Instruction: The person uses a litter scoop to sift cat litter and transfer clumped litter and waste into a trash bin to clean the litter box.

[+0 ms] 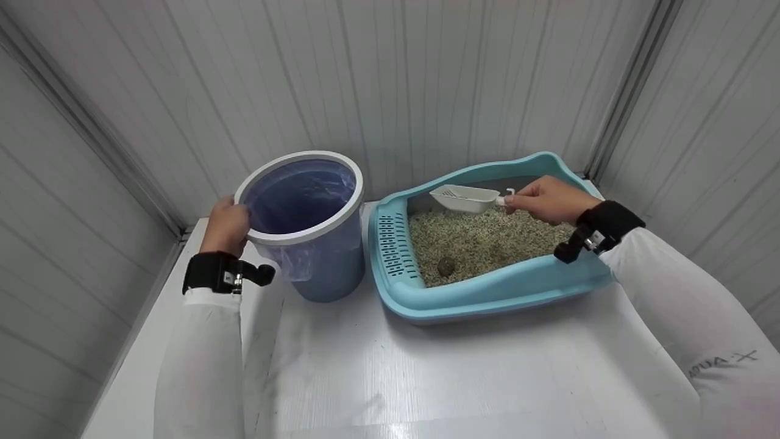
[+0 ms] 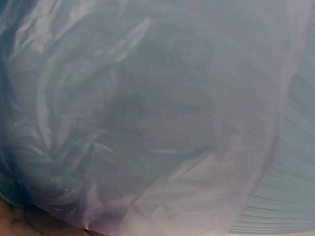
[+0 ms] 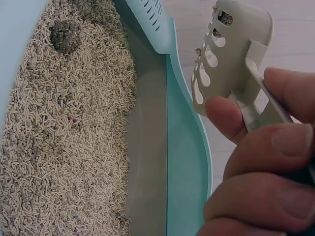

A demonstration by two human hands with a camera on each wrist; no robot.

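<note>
Left hand (image 1: 226, 224) gripping bin (image 1: 317, 268) rim, right hand (image 1: 548, 199) holding scoop (image 1: 466, 198) (handle hidden)

White slotted scoop (image 1: 464, 198) held level above litter, lined bin (image 1: 303, 225) upright, seemingly empty

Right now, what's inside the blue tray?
The tray holds pale litter pellets with one dark lump lying on top near the front. The right hand holds a white scoop above it. Anything buried under the pellets is hidden.
</note>
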